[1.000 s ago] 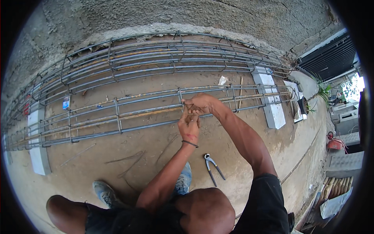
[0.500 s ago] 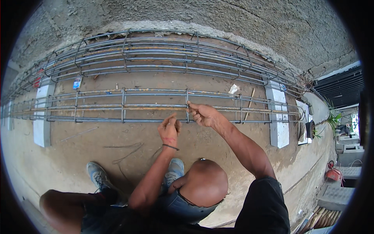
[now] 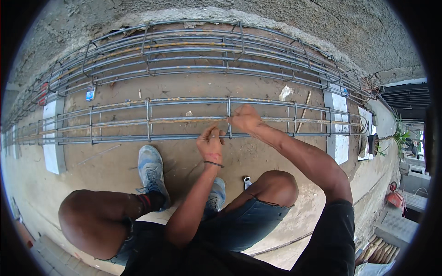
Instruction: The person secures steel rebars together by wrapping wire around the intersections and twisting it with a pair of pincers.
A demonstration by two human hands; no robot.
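A long steel rebar cage (image 3: pixel 184 119) with square stirrups and rusty bars runs across the middle. My right hand (image 3: pixel 246 117) is closed beside a stirrup (image 3: pixel 229 103) on it; what its fingers pinch is too small to make out. Just below and to the left, my left hand (image 3: pixel 209 140) is raised with curled fingers close to the lower bar, their contents hidden. Pincers (image 3: pixel 247 181) lie on the ground, mostly hidden behind my right knee (image 3: pixel 281 188).
More cages (image 3: pixel 184 48) lie along a rough wall (image 3: pixel 322 20). White blocks sit at left (image 3: pixel 54 158) and right (image 3: pixel 340 152) beneath the bars. A potted plant (image 3: pixel 374 145) and concrete blocks (image 3: pixel 410 200) are at right. My left shoe (image 3: pixel 149 168) is below the front cage.
My left foot has stepped forward toward the cage. My hands separated slightly; the right stays at the stirrup, while the left has risen again since half a second ago.
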